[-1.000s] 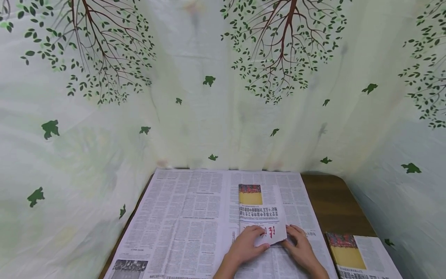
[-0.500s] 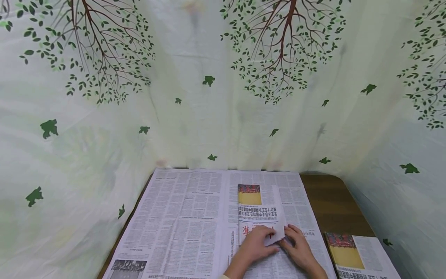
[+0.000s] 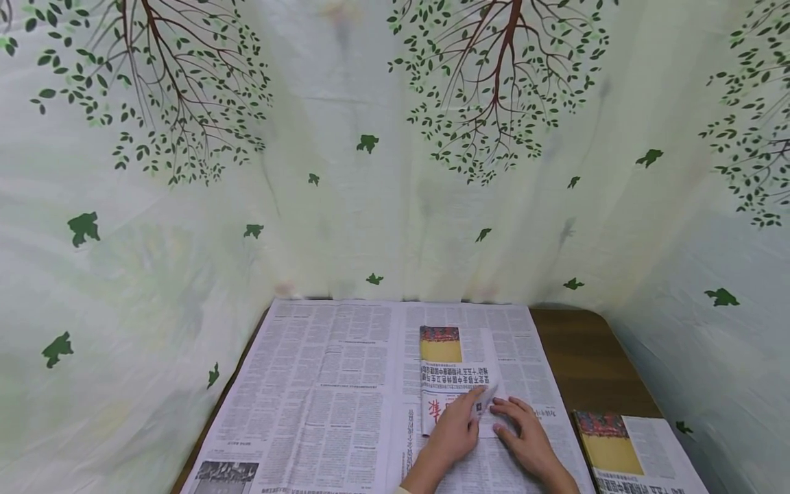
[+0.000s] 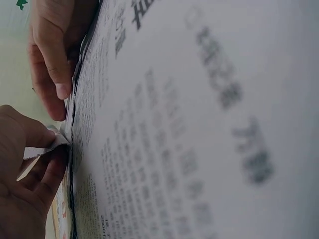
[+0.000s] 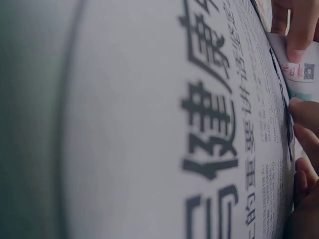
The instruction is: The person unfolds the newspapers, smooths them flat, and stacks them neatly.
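A folded newspaper [image 3: 453,377] lies on the spread newspaper sheet [image 3: 345,412], with a red and yellow picture at its far end. My left hand [image 3: 453,427] pinches its near right corner, which is bent up between thumb and fingers. In the left wrist view, the raised paper corner [image 4: 47,144] shows in that pinch. Just to the right, my right hand [image 3: 526,439] rests with relaxed fingers, fingertips right by the lifted corner. A small printed code [image 5: 309,71] shows on the raised paper in the right wrist view, under the left thumb.
A second folded newspaper [image 3: 644,453] lies at the right on the dark wooden table [image 3: 580,350]. The spread sheet covers most of the tabletop. A pale curtain [image 3: 420,206] printed with trees and leaves hangs behind and at both sides.
My left hand has moved slightly right and up, lifting the folded newspaper's corner and bending it inward. The right hand's fingers have drawn a little left, beside that corner.
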The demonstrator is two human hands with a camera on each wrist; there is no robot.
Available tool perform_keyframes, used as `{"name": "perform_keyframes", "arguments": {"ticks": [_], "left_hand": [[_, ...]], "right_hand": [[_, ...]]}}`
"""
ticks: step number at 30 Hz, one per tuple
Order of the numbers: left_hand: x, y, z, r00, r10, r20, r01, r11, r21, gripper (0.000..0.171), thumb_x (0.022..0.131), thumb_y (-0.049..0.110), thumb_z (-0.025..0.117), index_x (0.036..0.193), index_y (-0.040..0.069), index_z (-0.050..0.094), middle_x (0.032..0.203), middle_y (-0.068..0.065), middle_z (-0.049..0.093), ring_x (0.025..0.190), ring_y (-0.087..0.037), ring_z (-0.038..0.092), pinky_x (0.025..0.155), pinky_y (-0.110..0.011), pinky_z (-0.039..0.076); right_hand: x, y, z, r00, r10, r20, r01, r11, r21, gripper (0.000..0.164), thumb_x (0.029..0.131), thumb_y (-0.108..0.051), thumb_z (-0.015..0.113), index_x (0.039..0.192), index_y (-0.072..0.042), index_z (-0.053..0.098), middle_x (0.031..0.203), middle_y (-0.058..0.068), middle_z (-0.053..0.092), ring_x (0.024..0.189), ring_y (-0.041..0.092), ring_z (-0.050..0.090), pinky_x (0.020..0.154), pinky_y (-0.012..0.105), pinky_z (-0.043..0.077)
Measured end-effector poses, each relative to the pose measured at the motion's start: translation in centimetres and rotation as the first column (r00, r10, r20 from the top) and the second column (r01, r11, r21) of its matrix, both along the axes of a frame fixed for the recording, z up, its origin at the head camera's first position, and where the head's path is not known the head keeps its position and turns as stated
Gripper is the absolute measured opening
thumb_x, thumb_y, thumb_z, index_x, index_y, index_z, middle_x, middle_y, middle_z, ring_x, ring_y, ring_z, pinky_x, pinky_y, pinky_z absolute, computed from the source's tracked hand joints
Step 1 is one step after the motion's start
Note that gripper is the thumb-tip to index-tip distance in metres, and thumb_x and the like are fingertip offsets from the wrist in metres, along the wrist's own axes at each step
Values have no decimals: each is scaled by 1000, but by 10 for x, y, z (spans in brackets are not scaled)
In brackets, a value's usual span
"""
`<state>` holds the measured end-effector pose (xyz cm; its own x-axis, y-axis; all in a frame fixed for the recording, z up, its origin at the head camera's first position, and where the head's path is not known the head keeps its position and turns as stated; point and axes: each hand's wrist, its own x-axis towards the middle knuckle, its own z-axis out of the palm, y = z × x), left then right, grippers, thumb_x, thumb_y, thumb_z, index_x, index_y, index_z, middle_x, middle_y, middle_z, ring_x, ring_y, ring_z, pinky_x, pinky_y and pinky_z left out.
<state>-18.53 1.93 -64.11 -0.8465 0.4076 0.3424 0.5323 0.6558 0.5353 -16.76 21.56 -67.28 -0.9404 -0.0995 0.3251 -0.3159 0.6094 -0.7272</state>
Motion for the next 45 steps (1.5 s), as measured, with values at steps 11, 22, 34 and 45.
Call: {"name": "perform_keyframes", "arguments": {"ticks": [11, 22, 34, 45], "left_hand": [[1, -6, -3, 998, -6, -58, 6, 1000, 0, 49, 84, 3, 70, 133, 11, 69, 121, -4, 71, 108, -17, 69, 91, -30, 56], [1, -17, -5, 997, -1, 77, -10, 990, 138, 45, 83, 7, 79, 128, 8, 71, 105, -1, 73, 75, 3, 52, 65, -10, 43], [2, -17, -11, 998, 33, 57, -43, 982, 183, 33, 79, 21, 88, 109, 12, 75, 103, 0, 75, 84, -3, 64, 73, -13, 50], [5, 0, -9, 987, 145, 75, -144, 989, -25, 49, 63, 53, 95, 95, 24, 72, 90, 10, 64, 75, -3, 54, 68, -22, 49]], "right_hand": [[2, 0, 0, 998, -64, -21, 65, 997, 45, 43, 82, 2, 76, 123, -9, 71, 137, 15, 65, 129, 43, 56, 105, 3, 19], [1, 3, 9, 977, -111, 184, 112, 994, 2, 47, 89, 7, 67, 133, -11, 66, 140, 11, 64, 136, 36, 55, 111, 19, 36], [-2, 4, 10, 964, -136, 227, 133, 991, 26, 44, 89, -3, 75, 132, -11, 66, 142, 13, 63, 136, 36, 55, 114, 46, 37], [0, 3, 7, 986, -136, 101, 136, 991, 5, 43, 83, -5, 82, 124, -10, 70, 130, 12, 70, 127, 37, 60, 104, 8, 33]]}}
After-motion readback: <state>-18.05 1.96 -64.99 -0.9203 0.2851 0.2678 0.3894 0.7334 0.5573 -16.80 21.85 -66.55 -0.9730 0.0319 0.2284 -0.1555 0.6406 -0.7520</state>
